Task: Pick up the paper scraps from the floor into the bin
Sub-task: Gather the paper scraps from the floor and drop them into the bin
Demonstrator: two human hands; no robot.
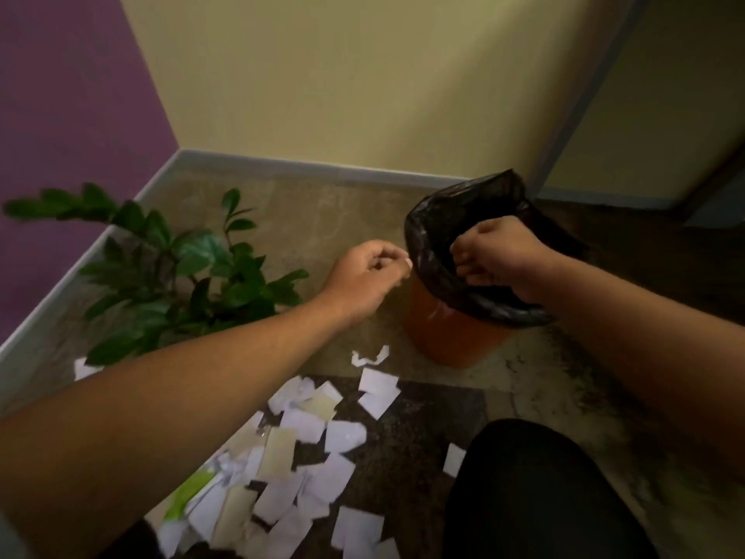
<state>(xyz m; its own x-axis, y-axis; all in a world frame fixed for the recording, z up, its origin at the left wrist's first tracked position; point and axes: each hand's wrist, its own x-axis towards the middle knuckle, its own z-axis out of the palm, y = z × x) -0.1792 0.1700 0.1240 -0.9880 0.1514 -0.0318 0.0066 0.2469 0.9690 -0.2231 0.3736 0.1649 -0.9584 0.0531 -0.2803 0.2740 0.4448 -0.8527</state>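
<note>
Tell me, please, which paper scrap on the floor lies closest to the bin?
The crumpled, jagged white scrap just left of the orange bin's base; unlike the flat rectangular scraps, it lies apart on the lighter floor, beyond the pile.

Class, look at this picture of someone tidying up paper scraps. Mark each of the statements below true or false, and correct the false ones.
1. The bin is orange with a black liner. True.
2. The right hand is over the bin's mouth. True.
3. The floor has been cleared of paper. False: many paper scraps lie on the floor in front of the bin.
4. The plant stands to the right of the bin. False: it is on the left.
5. The left hand rests flat on the floor. False: it is raised beside the bin, fingers curled.
</note>
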